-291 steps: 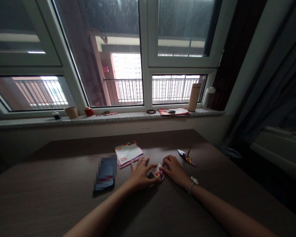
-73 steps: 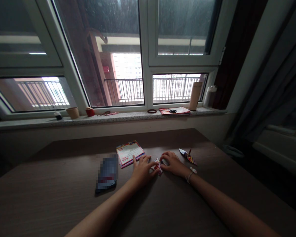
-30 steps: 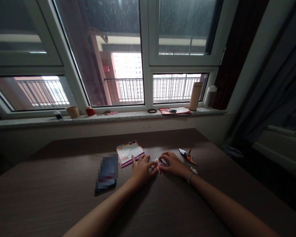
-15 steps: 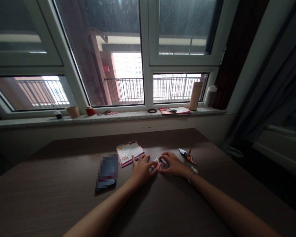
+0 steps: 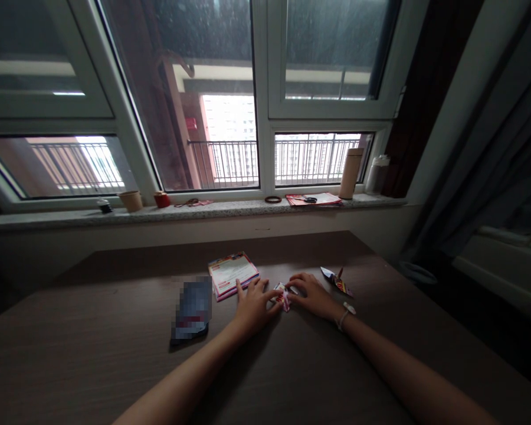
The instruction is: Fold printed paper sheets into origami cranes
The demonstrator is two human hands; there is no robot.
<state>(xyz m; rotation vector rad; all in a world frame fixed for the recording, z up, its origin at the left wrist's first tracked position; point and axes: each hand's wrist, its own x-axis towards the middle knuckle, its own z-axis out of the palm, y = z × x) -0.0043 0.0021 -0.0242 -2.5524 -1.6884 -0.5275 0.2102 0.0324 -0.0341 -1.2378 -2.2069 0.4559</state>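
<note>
A small folded piece of printed red-and-white paper (image 5: 284,295) lies on the dark wooden table (image 5: 115,354) between my hands. My left hand (image 5: 253,304) rests on the table with its fingers spread, the thumb and forefinger pinching the paper's left side. My right hand (image 5: 312,294) presses its fingertips on the paper's right side; a bracelet sits on that wrist. A finished folded paper figure (image 5: 336,281) lies just right of my right hand.
A stack of printed sheets (image 5: 232,274) lies beyond my left hand, and a dark blurred object (image 5: 191,310) to its left. The stone windowsill (image 5: 230,209) carries cups (image 5: 130,201), a tall tumbler (image 5: 349,164), papers with scissors (image 5: 312,199) and a ring (image 5: 273,199).
The paper has become smaller and more tightly folded than 9.7 s ago. Both hands have shifted slightly away from me. In the last second my right fingertips moved a little over the paper.
</note>
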